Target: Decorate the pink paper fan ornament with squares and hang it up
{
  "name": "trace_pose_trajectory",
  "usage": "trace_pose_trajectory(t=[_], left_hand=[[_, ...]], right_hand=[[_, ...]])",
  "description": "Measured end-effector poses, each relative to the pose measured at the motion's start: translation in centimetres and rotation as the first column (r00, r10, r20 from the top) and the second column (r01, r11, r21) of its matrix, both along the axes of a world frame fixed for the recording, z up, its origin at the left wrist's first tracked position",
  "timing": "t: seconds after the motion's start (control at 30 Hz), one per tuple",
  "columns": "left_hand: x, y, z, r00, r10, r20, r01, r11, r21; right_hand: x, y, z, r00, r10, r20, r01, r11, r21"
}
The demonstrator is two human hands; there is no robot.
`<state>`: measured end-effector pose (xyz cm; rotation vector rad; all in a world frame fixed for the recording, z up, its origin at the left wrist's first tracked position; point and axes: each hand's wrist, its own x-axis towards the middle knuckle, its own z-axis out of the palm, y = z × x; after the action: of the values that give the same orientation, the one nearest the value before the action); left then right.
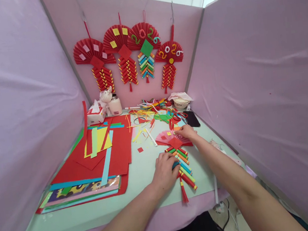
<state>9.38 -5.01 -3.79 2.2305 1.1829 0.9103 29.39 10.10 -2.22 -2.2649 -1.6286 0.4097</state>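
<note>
A paper fan ornament lies on the table, with a pink folded fan [163, 138], a red paper diamond [175, 143], rows of coloured paper rolls [186, 168] and a red tassel [184, 195]. Small squares, one of them yellow [168, 133], sit on the fan. My left hand [163, 169] rests over the left side of the rolls, its fingers curled round a small dark blue object [175, 164], mostly hidden. At the fan's upper right edge, my right hand [186, 131] pinches with its fingertips; what they hold is too small to make out.
Red paper sheets [119, 148] and coloured strips cover the left side. A white pen [151, 137], scissors [180, 116], paper scraps and a black tablet-like slab [192, 119] lie beyond the fan. Finished fan ornaments [146, 39] hang on the back wall.
</note>
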Motion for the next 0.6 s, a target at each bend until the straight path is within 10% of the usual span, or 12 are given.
trace_pose_trajectory(t=[0.6], left_hand=[[0.0,-0.1,-0.1,1.000,-0.004,-0.004,0.004,1.000,0.000]], right_hand=[[-1.0,-0.7,0.8,0.998,-0.057,-0.018,0.057,0.998,0.005]])
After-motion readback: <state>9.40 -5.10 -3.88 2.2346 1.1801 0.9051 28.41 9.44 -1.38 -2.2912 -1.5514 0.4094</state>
